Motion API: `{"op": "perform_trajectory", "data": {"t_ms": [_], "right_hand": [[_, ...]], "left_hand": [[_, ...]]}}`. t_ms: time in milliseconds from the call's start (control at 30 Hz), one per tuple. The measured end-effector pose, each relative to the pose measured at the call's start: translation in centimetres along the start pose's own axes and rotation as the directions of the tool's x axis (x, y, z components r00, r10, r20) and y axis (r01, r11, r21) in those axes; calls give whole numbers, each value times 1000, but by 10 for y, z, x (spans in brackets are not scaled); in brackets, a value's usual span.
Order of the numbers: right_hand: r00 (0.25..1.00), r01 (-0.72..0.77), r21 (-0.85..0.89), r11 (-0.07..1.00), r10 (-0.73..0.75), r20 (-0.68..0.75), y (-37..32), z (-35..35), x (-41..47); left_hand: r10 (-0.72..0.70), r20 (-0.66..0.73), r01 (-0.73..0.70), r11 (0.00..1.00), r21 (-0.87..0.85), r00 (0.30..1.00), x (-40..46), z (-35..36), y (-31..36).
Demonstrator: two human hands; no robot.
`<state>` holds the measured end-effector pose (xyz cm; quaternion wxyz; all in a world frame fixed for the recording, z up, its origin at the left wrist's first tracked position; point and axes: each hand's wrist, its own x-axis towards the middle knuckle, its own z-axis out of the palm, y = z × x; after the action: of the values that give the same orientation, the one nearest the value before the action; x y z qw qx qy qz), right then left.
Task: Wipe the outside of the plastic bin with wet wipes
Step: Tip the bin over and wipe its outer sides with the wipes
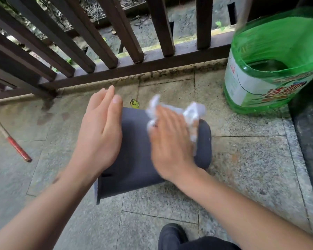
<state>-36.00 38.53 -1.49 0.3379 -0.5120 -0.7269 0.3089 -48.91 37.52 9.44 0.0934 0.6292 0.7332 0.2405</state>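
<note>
Stone tiles [242, 159] run up to a dark railing [116, 56] at the far side. Mid-floor, the bin [134, 150] lies on its side. Left hand [99, 134] rests flat against its left wall, fingers straight. Right hand [170, 141], blurred, presses a crumpled wipe [192, 112] onto the bin's right side. Far right stands a green bottle [271, 69].

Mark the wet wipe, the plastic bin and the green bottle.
wet wipe [192, 110]: head view, bunched white part past the right hand's fingers.
plastic bin [134, 150]: head view, bare dark side wall between the hands.
green bottle [271, 44]: head view, translucent upper body.
</note>
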Motion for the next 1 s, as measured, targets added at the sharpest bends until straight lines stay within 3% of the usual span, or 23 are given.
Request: {"op": "perform_trajectory", "data": {"t_ms": [100, 200, 367, 467, 533, 600, 667, 700, 800, 900, 1000], "right_hand": [[986, 166, 58, 984, -168, 24, -34, 11, 13], [969, 238, 51, 970, -240, 53, -14, 8, 5], [994, -112, -43, 993, 112, 10, 66, -2, -45], [989, -145, -40, 989, 146, 17, 74, -1, -74], [999, -5, -94, 996, 9, 42, 61, -2, -82], [968, 236, -102, 966, -225, 110, 43, -9, -71], [915, 380, -11, 925, -374, 150, 23, -19, -45], [908, 379, 65, 923, -385, 166, 14, -22, -31], [921, 282, 212, 936, -326, 212, 4, -28, -7], [942, 133, 202, 970, -187, 278, 22, -23, -16], [894, -104, 196, 975, 5, 448, 58, -12, -44]], "left_hand": [[-58, -6, 58, 998, 25, 998, -6, -3, -6], [-46, -11, 47, 993, 110, 999, -7, -4, -8], [30, -11, -27, 985, 168, 999, -7, -2, -5], [91, -1, -89, 975, 203, 996, -7, -2, 0], [146, 28, -149, 970, 190, 989, -8, -3, 4], [224, 72, -233, 959, 162, 972, -11, -5, 7], [324, 148, -342, 932, 121, 934, -15, -7, 8], [364, 189, -386, 918, 90, 912, -17, -8, 7], [359, 246, -373, 928, 11, 900, -23, -13, 3], [178, 230, -181, 983, -9, 957, -21, -20, -4], [19, 218, -36, 997, 74, 976, -20, -23, -17]]}}
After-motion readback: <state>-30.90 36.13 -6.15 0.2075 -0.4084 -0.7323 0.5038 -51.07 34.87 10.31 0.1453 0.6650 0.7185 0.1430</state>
